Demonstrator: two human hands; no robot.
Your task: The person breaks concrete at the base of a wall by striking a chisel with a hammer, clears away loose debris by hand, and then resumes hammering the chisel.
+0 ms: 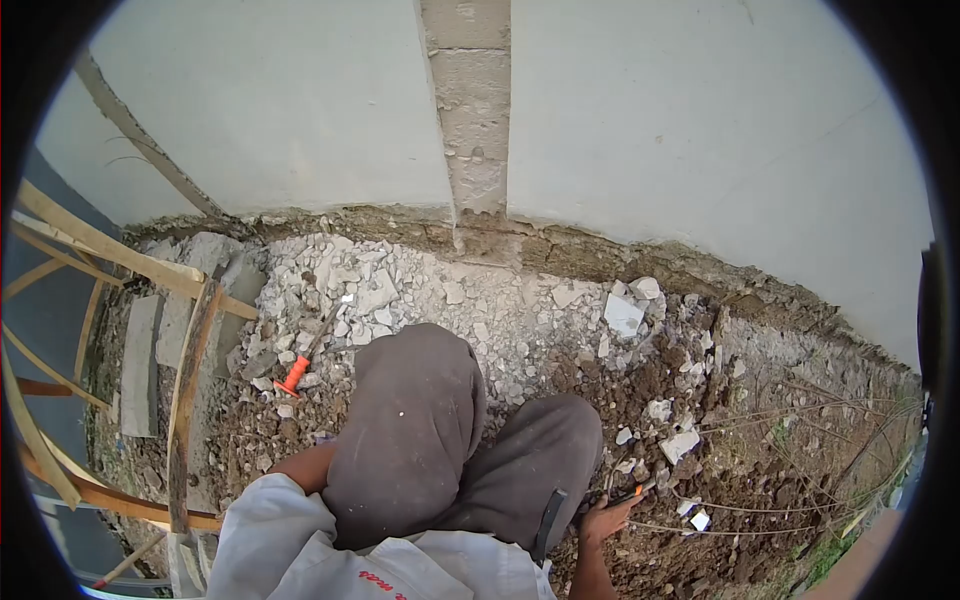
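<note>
Low beside the right knee, my right hand is closed around a slim dark tool with an orange part; its exact kind I cannot tell. Brown soil and broken white pieces lie around that hand. My left forearm goes down behind the left knee, which hides the hand. Beyond that knee, a chisel with an orange hand guard rests on the rubble, its steel shaft pointing toward the wall.
A white wall with a bare vertical strip rises ahead. Wooden framing and concrete blocks stand at left. Larger white chunks lie at right, with thin wires or twigs farther right.
</note>
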